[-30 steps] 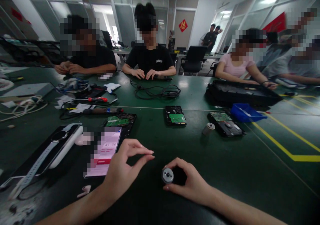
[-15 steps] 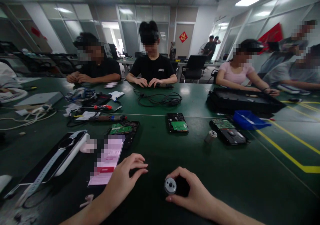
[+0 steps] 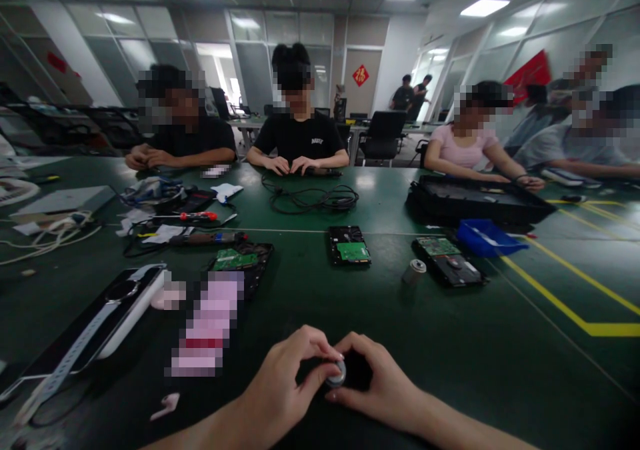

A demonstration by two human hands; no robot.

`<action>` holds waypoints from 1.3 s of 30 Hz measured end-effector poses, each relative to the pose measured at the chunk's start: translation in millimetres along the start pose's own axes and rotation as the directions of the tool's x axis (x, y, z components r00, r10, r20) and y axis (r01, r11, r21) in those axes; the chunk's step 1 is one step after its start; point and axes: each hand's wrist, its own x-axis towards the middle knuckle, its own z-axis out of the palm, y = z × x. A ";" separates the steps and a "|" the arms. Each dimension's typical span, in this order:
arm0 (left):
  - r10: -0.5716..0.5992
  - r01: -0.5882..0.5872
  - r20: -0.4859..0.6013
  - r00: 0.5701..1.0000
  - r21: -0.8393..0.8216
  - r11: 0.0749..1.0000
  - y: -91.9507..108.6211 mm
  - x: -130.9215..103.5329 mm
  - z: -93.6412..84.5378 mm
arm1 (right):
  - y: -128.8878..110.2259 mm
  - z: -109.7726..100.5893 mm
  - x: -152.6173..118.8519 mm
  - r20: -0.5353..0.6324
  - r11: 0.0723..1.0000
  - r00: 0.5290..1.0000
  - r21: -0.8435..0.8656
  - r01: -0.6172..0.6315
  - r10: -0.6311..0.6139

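Observation:
Low in the centre, a small round metal motor [image 3: 338, 375] is held between the thumb and forefinger of my right hand [image 3: 383, 383]. From the other side, my left hand [image 3: 293, 377] meets it, thumb and fingertips pinched at its front end face. The left fingers cover most of that face, so any small part between them is hidden. Farther forward to the right, a second cylindrical metal motor [image 3: 415, 272] stands upright on the green table.
Hard drives with green boards lie ahead: one in the middle [image 3: 349, 246], one at right [image 3: 449, 261]. A blue tray [image 3: 487, 238] sits beyond. On my left are a watch [image 3: 120, 291], an earbud [image 3: 167, 405] and a red screwdriver [image 3: 199, 217]. Several people sit opposite.
My left hand has moved right and closed its fingertips on the motor's front face. My right hand still holds the motor. The view has shifted slightly.

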 end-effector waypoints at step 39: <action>-0.062 0.065 -0.045 0.997 0.092 0.994 -25.9 -19.4 11.7 | -26.6 -1.7 7.5 -0.219 0.977 0.961 0.086 0.193 -0.170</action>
